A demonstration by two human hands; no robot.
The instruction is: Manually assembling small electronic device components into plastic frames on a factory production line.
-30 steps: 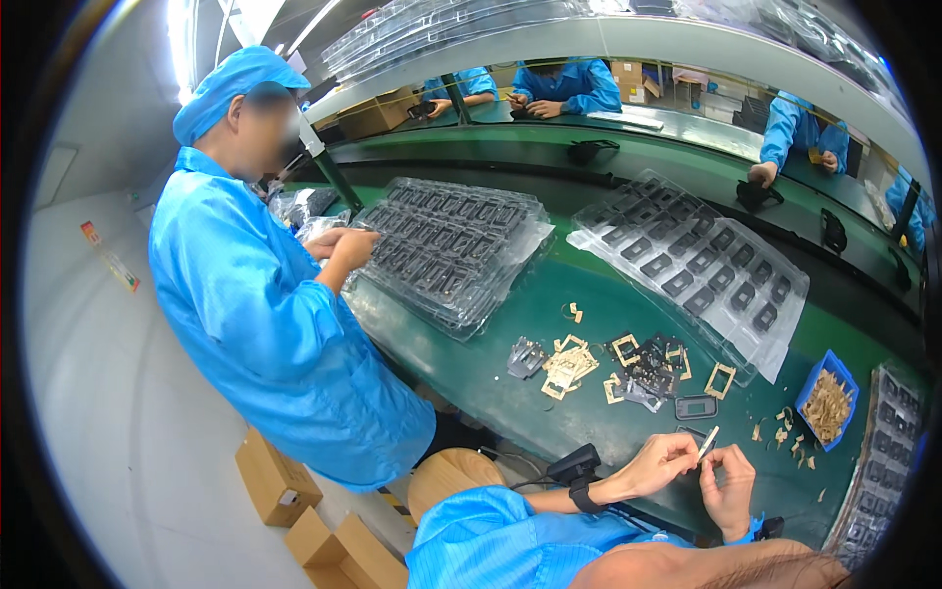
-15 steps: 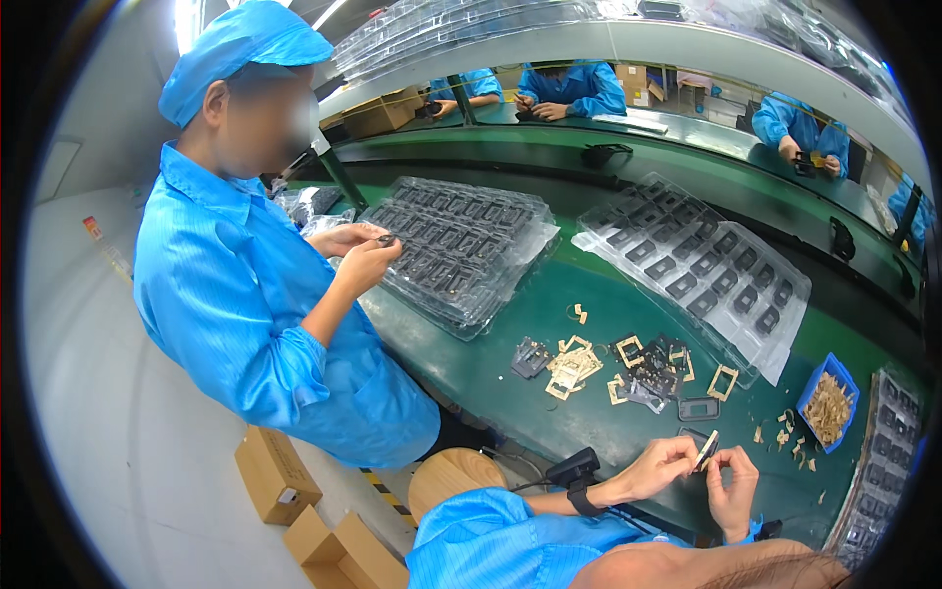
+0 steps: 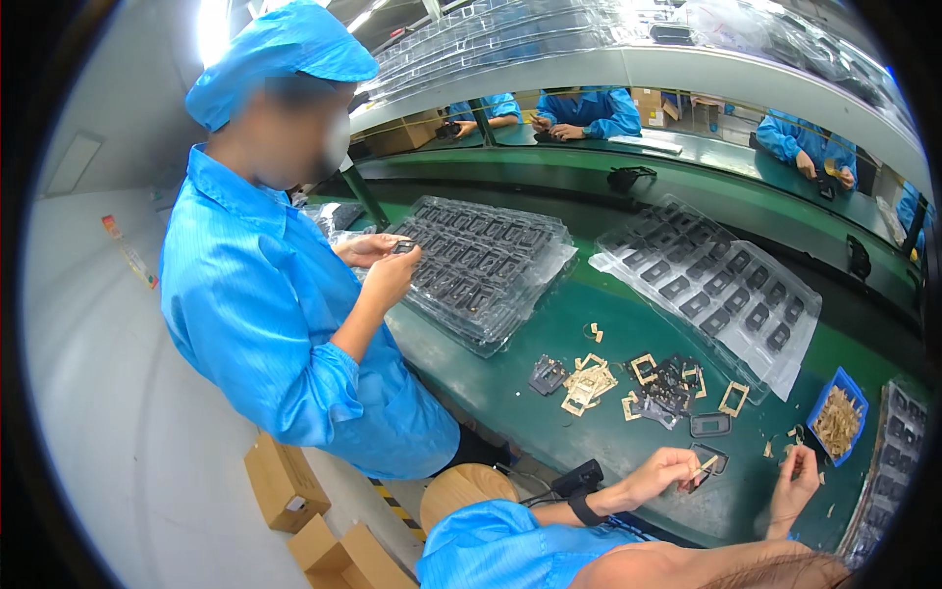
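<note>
My left hand (image 3: pixel 663 473), a dark band on its wrist, pinches a thin tan-edged part (image 3: pixel 706 467) low over the bench. Just beyond its fingertips lies a dark rectangular frame (image 3: pixel 720 455), and a second grey-black frame (image 3: pixel 710 424) rests farther off. To the right, my right hand (image 3: pixel 793 487) is apart from the left, fingers curled together beside small tan scraps (image 3: pixel 768 448); anything between them is too small to make out. Ahead is a pile of black plates (image 3: pixel 671 386), next to several tan frames (image 3: pixel 587 385).
A blue bin (image 3: pixel 842 416) of tan scraps stands at the right, near a stack of trays (image 3: pixel 895 456). Trays of black frames (image 3: pixel 721 285) lie farther back. At the left a co-worker (image 3: pixel 265 285) holds a small dark part beside stacked trays (image 3: pixel 481 260). A shelf (image 3: pixel 628 71) spans above.
My right hand has left the tan-edged part and moved right toward the tan scraps. My left hand keeps the part. The whole view has shifted slightly.
</note>
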